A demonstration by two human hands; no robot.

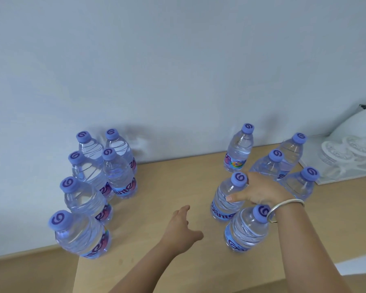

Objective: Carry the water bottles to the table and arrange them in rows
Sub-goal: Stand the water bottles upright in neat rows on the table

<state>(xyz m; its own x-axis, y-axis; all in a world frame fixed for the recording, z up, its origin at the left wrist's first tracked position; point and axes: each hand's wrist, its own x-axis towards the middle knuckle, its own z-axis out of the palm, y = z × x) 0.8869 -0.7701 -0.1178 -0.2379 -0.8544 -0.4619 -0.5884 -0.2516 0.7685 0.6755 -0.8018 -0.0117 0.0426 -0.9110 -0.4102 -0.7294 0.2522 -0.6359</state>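
Observation:
Several clear water bottles with purple caps stand on a light wooden table (pixel 173 182). One group stands at the left, its nearest bottle (pixel 80 235) close to the table's front-left edge. Another group stands at the right. My right hand (pixel 260 192), with a silver bangle on the wrist, is wrapped around the shoulder of a bottle in the right group (pixel 226 199). Just in front of that wrist stands another bottle (pixel 247 229). My left hand (pixel 182 227) hovers over the gap between the two groups, fingers apart, holding nothing.
A white wall (pixel 178 70) runs close behind the table. At the far right lies a white tray (pixel 313 159) with clear glassware, and a white kettle-like vessel (pixel 355 121) behind it. The table's front edge runs below the bottles.

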